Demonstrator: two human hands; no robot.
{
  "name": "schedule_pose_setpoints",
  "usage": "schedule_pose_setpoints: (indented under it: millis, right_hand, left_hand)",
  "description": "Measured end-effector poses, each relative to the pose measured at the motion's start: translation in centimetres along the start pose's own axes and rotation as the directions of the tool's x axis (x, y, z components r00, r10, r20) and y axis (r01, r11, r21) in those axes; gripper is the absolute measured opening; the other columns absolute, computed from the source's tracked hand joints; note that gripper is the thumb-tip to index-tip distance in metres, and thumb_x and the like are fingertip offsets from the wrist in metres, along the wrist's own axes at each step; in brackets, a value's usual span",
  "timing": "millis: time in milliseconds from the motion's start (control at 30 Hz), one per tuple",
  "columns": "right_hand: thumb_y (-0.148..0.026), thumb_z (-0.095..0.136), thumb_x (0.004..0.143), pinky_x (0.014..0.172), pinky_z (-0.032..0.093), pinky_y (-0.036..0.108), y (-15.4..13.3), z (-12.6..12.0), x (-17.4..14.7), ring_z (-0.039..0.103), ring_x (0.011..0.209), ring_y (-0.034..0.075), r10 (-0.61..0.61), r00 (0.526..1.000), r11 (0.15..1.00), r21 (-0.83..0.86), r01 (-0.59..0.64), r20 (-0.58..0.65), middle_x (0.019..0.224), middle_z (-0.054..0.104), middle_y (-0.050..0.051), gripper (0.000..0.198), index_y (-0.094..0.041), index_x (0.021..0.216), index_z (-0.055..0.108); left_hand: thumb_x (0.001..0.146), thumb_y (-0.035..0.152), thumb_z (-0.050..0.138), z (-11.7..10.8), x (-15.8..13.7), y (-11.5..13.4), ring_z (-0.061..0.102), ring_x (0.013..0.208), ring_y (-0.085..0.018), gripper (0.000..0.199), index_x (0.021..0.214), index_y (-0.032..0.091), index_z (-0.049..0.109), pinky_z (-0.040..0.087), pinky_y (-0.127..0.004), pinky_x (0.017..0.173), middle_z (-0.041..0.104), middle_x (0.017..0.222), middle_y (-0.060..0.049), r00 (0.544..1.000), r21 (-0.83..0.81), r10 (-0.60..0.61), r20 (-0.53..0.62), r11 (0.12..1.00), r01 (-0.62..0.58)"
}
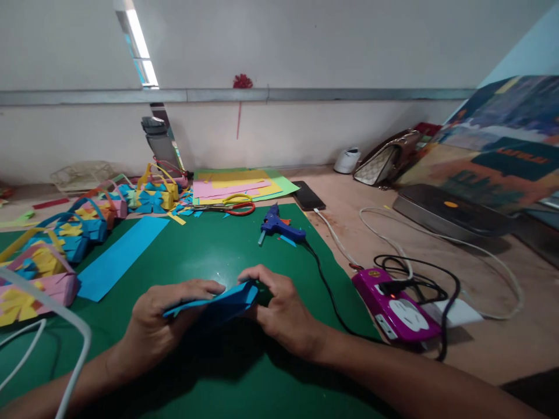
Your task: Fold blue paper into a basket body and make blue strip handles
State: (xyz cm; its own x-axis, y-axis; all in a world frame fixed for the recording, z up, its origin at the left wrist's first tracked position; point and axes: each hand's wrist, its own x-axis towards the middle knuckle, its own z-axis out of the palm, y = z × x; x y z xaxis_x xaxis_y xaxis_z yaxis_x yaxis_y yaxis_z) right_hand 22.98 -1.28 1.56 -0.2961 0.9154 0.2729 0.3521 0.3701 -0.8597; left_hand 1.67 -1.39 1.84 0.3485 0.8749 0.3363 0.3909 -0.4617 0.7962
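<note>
A folded piece of blue paper (227,302) is held a little above the green mat (192,256). My left hand (161,314) is closed on its left end, thumb along the top edge. At its right end my right hand (283,308) pinches the paper between thumb and fingers. The underside of the piece is in shadow, so its full shape is hidden. Beyond the hands lies a blue glue gun (277,224) with a glue stick showing. To the left, a flat blue paper strip (124,256) rests on the mat.
Several small paper baskets (87,227) line the left side. Scissors (238,205), coloured paper sheets (240,183) and a phone (308,196) are at the back. A purple power strip (397,305) with cables sits at right. A white curved bar (78,343) crosses the lower left.
</note>
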Motion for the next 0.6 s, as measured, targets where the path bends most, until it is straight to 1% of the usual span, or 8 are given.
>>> schedule_pose_setpoints:
  millis: [67,133,200,267,367,433,500,600]
  right_hand:
    - [-0.017,0.066,0.071,0.078,0.045,0.030,0.09,-0.02,-0.03,0.059,0.083,0.016,-0.035,0.999,0.999,-0.021,0.035,-0.019,0.088,0.063,0.001,0.026,-0.022,0.094,0.057]
    - [-0.014,0.064,0.070,0.078,0.045,0.031,0.18,0.02,-0.04,0.060,0.085,0.016,-0.041,0.999,0.999,-0.027,0.040,-0.026,0.092,0.064,0.002,0.031,-0.021,0.099,0.055]
    - [-0.013,0.063,0.070,0.079,0.046,0.031,0.23,0.07,-0.02,0.061,0.085,0.016,-0.045,0.999,0.999,-0.029,0.044,-0.028,0.094,0.064,0.002,0.035,-0.021,0.103,0.054]
    - [-0.013,0.063,0.070,0.079,0.046,0.032,0.25,0.06,0.01,0.061,0.086,0.016,-0.054,0.998,0.998,-0.030,0.053,-0.026,0.095,0.064,0.003,0.038,-0.021,0.106,0.053]
    - [-0.014,0.065,0.071,0.080,0.046,0.032,0.23,-0.05,0.03,0.061,0.087,0.016,-0.052,0.998,0.998,-0.036,0.052,-0.016,0.096,0.064,0.003,0.040,-0.021,0.108,0.052]
    - [-0.017,0.068,0.071,0.081,0.046,0.032,0.21,-0.12,0.04,0.061,0.087,0.017,-0.028,1.000,0.999,-0.042,0.028,-0.009,0.096,0.064,0.003,0.042,-0.021,0.109,0.053]
    - [-0.020,0.071,0.068,0.082,0.046,0.033,0.17,-0.14,0.07,0.061,0.088,0.017,0.009,1.000,0.999,-0.035,-0.009,-0.008,0.098,0.064,0.003,0.046,-0.022,0.111,0.054]
    - [-0.018,0.075,0.062,0.082,0.046,0.032,-0.01,-0.10,0.12,0.061,0.090,0.018,0.071,0.997,0.997,0.015,-0.071,-0.002,0.100,0.065,0.003,0.053,-0.022,0.111,0.056]
  left_hand:
    - [0.080,0.013,0.056,-0.01,-0.26,-0.27,0.068,0.092,-0.020,0.022,0.091,0.027,0.069,0.051,-0.028,0.084,0.073,0.099,-0.002,0.994,-0.048,0.113,0.010,0.992,-0.113]
    - [0.078,0.009,0.057,-0.06,-0.32,-0.44,0.067,0.096,-0.020,0.028,0.095,0.029,0.068,0.050,-0.028,0.088,0.072,0.102,-0.002,0.980,-0.067,0.197,0.009,0.978,-0.196]
    - [0.077,0.007,0.058,-0.10,-0.23,-0.44,0.066,0.097,-0.020,0.032,0.098,0.030,0.067,0.050,-0.027,0.088,0.072,0.102,-0.002,0.970,-0.061,0.244,0.003,0.968,-0.244]
    - [0.078,0.007,0.057,-0.11,-0.07,-0.28,0.067,0.096,-0.019,0.031,0.098,0.029,0.066,0.051,-0.027,0.087,0.072,0.101,-0.002,0.966,-0.044,0.257,-0.010,0.965,-0.257]
    - [0.080,0.009,0.055,-0.12,0.15,0.02,0.069,0.091,-0.019,0.025,0.093,0.027,0.067,0.051,-0.026,0.085,0.074,0.096,-0.002,0.980,-0.017,0.199,-0.024,0.980,-0.199]
    - [0.081,0.016,0.055,-0.14,0.29,0.12,0.069,0.087,-0.019,0.018,0.088,0.026,0.069,0.051,-0.025,0.081,0.074,0.093,-0.002,0.994,0.018,0.103,-0.020,0.995,-0.103]
    - [0.081,0.025,0.056,-0.18,0.41,0.13,0.068,0.079,-0.019,0.015,0.084,0.025,0.070,0.051,-0.024,0.073,0.074,0.088,-0.003,1.000,0.075,-0.013,-0.025,0.997,0.014]
    - [0.079,0.033,0.057,-0.19,0.55,0.08,0.061,0.060,-0.016,0.017,0.074,0.022,0.069,0.047,-0.022,0.058,0.069,0.067,-0.001,0.989,0.138,-0.141,-0.055,0.980,0.147]
